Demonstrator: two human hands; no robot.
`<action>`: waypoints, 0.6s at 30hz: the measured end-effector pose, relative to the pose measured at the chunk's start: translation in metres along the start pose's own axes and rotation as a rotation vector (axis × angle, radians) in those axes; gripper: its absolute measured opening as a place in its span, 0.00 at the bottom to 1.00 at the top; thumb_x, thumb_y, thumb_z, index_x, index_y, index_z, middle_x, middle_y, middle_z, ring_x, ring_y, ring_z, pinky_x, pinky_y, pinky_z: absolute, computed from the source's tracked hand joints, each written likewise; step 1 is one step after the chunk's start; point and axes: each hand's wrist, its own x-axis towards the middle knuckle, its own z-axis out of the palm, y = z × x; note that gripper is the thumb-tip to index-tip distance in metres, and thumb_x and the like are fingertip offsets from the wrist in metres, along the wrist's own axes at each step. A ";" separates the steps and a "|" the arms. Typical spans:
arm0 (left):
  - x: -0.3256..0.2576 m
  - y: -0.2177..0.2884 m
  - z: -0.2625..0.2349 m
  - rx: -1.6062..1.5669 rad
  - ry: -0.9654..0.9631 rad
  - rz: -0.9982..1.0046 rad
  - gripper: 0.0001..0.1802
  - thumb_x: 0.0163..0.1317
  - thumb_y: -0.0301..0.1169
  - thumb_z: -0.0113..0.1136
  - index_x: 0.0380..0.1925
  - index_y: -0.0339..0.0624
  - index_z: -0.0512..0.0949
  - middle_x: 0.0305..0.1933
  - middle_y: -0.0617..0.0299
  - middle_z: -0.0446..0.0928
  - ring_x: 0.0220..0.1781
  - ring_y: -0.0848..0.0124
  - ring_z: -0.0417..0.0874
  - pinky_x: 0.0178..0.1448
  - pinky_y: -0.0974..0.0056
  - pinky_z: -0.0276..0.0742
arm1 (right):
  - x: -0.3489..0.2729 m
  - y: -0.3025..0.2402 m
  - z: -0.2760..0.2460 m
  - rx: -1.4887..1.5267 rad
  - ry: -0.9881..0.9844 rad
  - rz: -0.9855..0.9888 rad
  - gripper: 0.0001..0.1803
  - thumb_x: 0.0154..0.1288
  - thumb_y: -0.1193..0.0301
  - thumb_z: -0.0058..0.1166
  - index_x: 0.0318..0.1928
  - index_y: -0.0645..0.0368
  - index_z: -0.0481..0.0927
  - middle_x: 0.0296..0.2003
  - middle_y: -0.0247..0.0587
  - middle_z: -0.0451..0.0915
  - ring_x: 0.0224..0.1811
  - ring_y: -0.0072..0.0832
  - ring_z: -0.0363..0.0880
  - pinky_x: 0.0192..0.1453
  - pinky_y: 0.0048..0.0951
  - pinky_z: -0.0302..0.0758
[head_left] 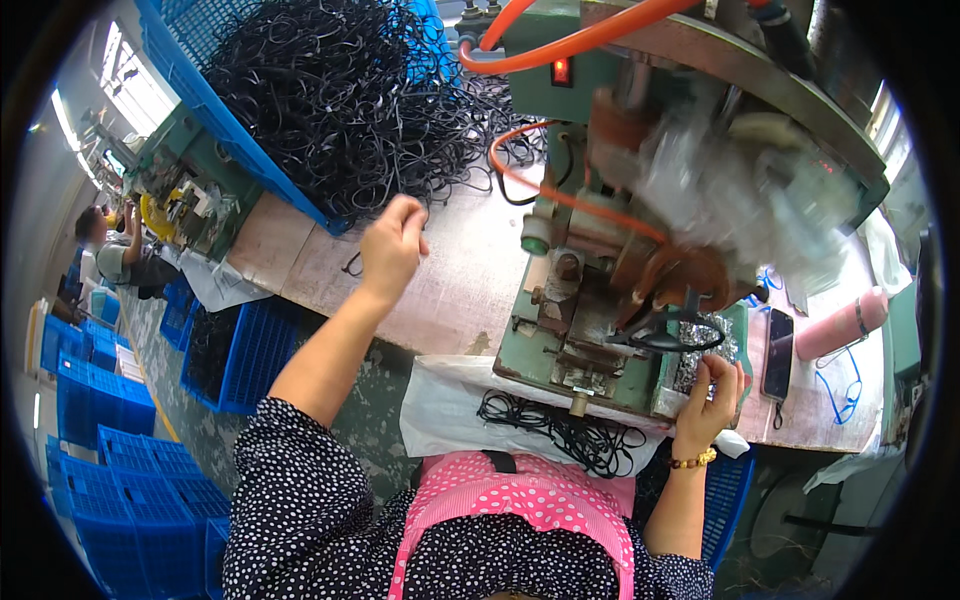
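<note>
At the near edge of a heap of thin black bands [330, 100], my left hand [393, 250] is closed in a pinch above the table. What lies between its fingers, if anything, is hidden. A small bit of black band [352, 265] shows beside it. My right hand [712, 400] has thumb and fingers drawn together by a tray of small silvery pieces [690, 365] on the green press machine [535, 350]. Just above those fingertips a black band loop [690, 346] sits at the machine; I cannot tell whether they touch it.
A blue basket [240, 135] holds the heap. A bunch of black bands [570, 430] lies on white cloth at my lap. To the right are a phone [778, 355] and a pink bottle [842, 325]. Blue crates [130, 500] stand at left; another person [115, 255] sits beyond.
</note>
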 end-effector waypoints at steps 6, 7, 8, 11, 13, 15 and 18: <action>-0.005 -0.024 -0.019 -0.223 0.074 -0.038 0.04 0.73 0.28 0.56 0.38 0.43 0.79 0.19 0.65 0.78 0.17 0.81 0.72 0.23 0.73 0.66 | 0.001 -0.002 0.001 0.008 -0.004 0.014 0.04 0.71 0.76 0.55 0.42 0.62 0.82 0.34 0.40 0.84 0.34 0.34 0.81 0.73 0.47 0.64; 0.003 -0.018 -0.027 -0.245 0.118 0.028 0.05 0.73 0.28 0.55 0.38 0.43 0.79 0.20 0.65 0.78 0.17 0.82 0.70 0.23 0.73 0.64 | 0.001 -0.002 0.002 0.004 0.000 0.015 0.05 0.71 0.76 0.55 0.43 0.62 0.82 0.33 0.40 0.85 0.34 0.34 0.82 0.73 0.46 0.64; 0.010 -0.010 -0.033 -0.311 0.166 0.009 0.04 0.74 0.28 0.55 0.39 0.43 0.79 0.20 0.65 0.78 0.17 0.82 0.69 0.22 0.74 0.63 | 0.000 -0.002 0.001 0.000 0.003 0.015 0.05 0.72 0.76 0.54 0.44 0.62 0.83 0.33 0.40 0.85 0.34 0.33 0.82 0.73 0.46 0.64; 0.033 0.011 -0.040 -0.409 0.189 0.102 0.04 0.73 0.29 0.58 0.40 0.42 0.80 0.20 0.65 0.79 0.18 0.82 0.71 0.23 0.75 0.63 | -0.003 -0.001 0.002 0.054 -0.018 0.094 0.08 0.73 0.76 0.52 0.46 0.63 0.83 0.30 0.40 0.86 0.35 0.32 0.84 0.73 0.43 0.64; 0.036 0.015 -0.034 -0.268 0.013 0.073 0.05 0.72 0.29 0.59 0.40 0.43 0.82 0.22 0.65 0.80 0.21 0.83 0.75 0.24 0.75 0.66 | -0.004 0.001 0.004 0.104 0.001 0.121 0.08 0.74 0.77 0.52 0.46 0.63 0.83 0.29 0.40 0.87 0.36 0.32 0.85 0.73 0.43 0.64; 0.025 0.004 -0.020 0.111 -0.190 0.045 0.10 0.68 0.31 0.62 0.48 0.47 0.83 0.27 0.63 0.84 0.27 0.71 0.84 0.32 0.65 0.78 | -0.005 0.001 0.005 0.122 0.009 0.133 0.08 0.73 0.77 0.52 0.46 0.63 0.83 0.30 0.40 0.87 0.37 0.33 0.85 0.74 0.44 0.64; -0.007 -0.032 -0.002 0.322 -0.207 0.188 0.13 0.71 0.30 0.59 0.54 0.48 0.81 0.29 0.59 0.84 0.24 0.70 0.81 0.29 0.66 0.76 | -0.005 0.001 0.004 0.092 -0.002 0.081 0.07 0.72 0.78 0.53 0.46 0.63 0.83 0.32 0.40 0.86 0.37 0.33 0.85 0.73 0.45 0.65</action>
